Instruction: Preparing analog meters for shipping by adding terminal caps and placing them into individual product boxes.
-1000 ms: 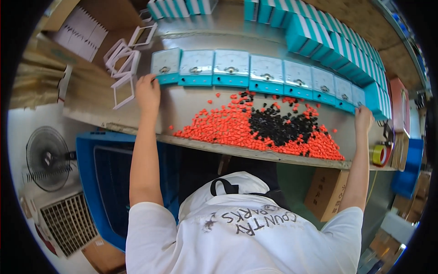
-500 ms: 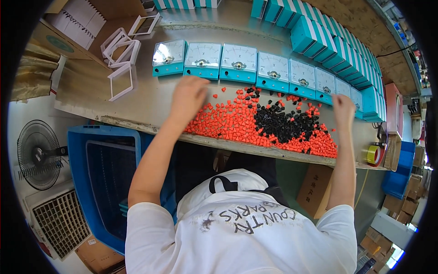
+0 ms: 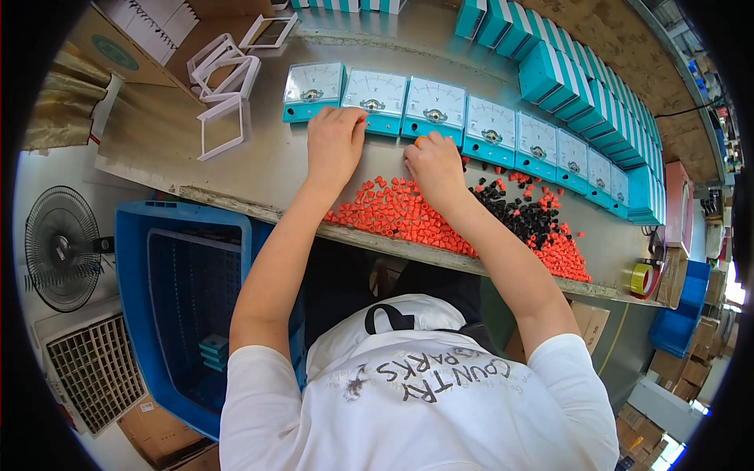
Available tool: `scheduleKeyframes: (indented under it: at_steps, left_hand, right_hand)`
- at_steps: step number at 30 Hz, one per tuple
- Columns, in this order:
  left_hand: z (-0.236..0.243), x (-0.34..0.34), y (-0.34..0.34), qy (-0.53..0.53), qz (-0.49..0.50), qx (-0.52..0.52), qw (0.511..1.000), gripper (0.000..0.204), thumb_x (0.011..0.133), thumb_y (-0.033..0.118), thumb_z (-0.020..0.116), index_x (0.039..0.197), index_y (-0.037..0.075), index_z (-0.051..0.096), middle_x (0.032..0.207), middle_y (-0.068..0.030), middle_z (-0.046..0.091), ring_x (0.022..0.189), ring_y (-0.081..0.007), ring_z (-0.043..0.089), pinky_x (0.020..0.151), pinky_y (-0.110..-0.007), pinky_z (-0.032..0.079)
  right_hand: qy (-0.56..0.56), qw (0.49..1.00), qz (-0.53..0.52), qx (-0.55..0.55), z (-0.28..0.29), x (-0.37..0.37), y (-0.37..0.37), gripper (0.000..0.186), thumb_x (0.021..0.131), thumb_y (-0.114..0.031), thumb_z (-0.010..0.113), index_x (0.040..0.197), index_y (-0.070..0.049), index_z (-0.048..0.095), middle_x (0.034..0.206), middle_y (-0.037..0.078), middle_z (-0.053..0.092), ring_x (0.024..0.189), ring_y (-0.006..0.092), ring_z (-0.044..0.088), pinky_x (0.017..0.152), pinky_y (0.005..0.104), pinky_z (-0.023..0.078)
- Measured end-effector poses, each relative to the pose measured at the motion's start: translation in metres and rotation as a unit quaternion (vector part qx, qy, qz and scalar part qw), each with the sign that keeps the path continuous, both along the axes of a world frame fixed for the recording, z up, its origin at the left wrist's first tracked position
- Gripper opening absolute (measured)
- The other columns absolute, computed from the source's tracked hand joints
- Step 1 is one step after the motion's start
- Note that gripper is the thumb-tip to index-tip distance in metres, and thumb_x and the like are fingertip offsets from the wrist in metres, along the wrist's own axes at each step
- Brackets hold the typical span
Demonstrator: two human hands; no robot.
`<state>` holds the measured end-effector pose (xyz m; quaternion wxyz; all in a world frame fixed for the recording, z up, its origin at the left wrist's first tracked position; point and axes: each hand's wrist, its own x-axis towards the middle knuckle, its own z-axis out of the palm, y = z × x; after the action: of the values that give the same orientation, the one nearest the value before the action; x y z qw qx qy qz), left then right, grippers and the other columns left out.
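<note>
A row of several clear-faced teal meters (image 3: 433,106) runs across the metal table. My left hand (image 3: 334,145) is at the lower edge of the second meter (image 3: 375,86), fingers curled; what they hold is hidden. My right hand (image 3: 433,169) sits just below the third meter, fingers closed round a small red-orange piece (image 3: 422,141), partly hidden. Below the meters lie loose red caps (image 3: 385,208) and a pile of black caps (image 3: 514,212), partly covered by my right forearm.
White frames (image 3: 224,129) and a cardboard box (image 3: 114,43) stand left. Stacked teal boxes (image 3: 573,90) line the back right. Yellow tape (image 3: 640,279) lies right. Below the table are a blue bin (image 3: 137,282) and a fan (image 3: 61,243). The table's front edge (image 3: 259,210) crosses under my forearms.
My left hand has moved right from the first meter to the second. My right hand has come leftward from the row's right end to the middle-left, its fingers now on a small red-orange piece.
</note>
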<state>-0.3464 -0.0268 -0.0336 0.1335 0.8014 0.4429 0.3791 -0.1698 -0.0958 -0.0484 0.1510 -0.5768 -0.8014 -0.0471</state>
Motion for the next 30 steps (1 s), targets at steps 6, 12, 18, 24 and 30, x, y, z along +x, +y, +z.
scheduleKeyframes:
  at_steps: [6,12,18,24,30]
  left_hand:
    - [-0.007,0.002,0.007,0.108,0.037,0.083,0.990,0.013,0.070,0.016,0.070,0.080,0.011,0.063,0.086,-0.0018,0.060,0.095,-0.0227,0.051,0.084,-0.040,0.033]
    - [-0.011,0.002,0.007,0.105,0.037,0.067,0.991,0.015,0.068,0.018,0.072,0.078,0.011,0.064,0.086,-0.0016,0.060,0.096,-0.0235,0.050,0.083,-0.041,0.034]
    - [-0.013,0.006,0.003,0.094,0.036,0.094,0.990,0.012,0.068,0.014,0.070,0.076,0.009,0.064,0.084,-0.0022,0.058,0.094,-0.0228,0.050,0.082,-0.041,0.033]
    - [-0.004,0.005,0.004,0.126,0.032,0.076,0.989,0.012,0.068,0.016,0.070,0.076,0.009,0.064,0.082,-0.0033,0.058,0.092,-0.0230,0.050,0.080,-0.040,0.034]
    - [-0.007,0.007,0.003,0.141,0.059,0.041,0.987,0.013,0.068,0.019,0.072,0.074,0.011,0.064,0.083,-0.0023,0.059,0.094,-0.0232,0.051,0.082,-0.042,0.035]
  right_hand:
    - [0.134,0.990,-0.029,0.022,0.012,0.019,-0.008,0.003,0.072,-0.007,0.061,0.074,-0.006,0.061,0.072,0.008,0.058,0.077,0.0266,0.055,0.068,0.0390,0.043]
    - [0.127,0.984,-0.099,0.071,0.024,0.041,0.005,0.005,0.073,-0.011,0.065,0.077,-0.008,0.063,0.072,0.008,0.059,0.076,0.0265,0.055,0.068,0.0392,0.044]
    - [0.074,0.994,-0.056,0.060,0.013,0.030,0.019,0.002,0.071,-0.007,0.060,0.073,-0.005,0.061,0.073,0.009,0.058,0.077,0.0265,0.054,0.067,0.0387,0.044]
    - [0.007,0.999,-0.014,0.050,0.017,0.028,0.021,0.005,0.065,-0.003,0.058,0.069,-0.004,0.057,0.077,0.009,0.057,0.081,0.0258,0.053,0.069,0.0367,0.043]
    - [-0.041,0.998,0.008,0.048,0.021,0.030,0.021,0.005,0.066,-0.006,0.060,0.070,-0.005,0.058,0.078,0.008,0.057,0.083,0.0237,0.052,0.070,0.0357,0.041]
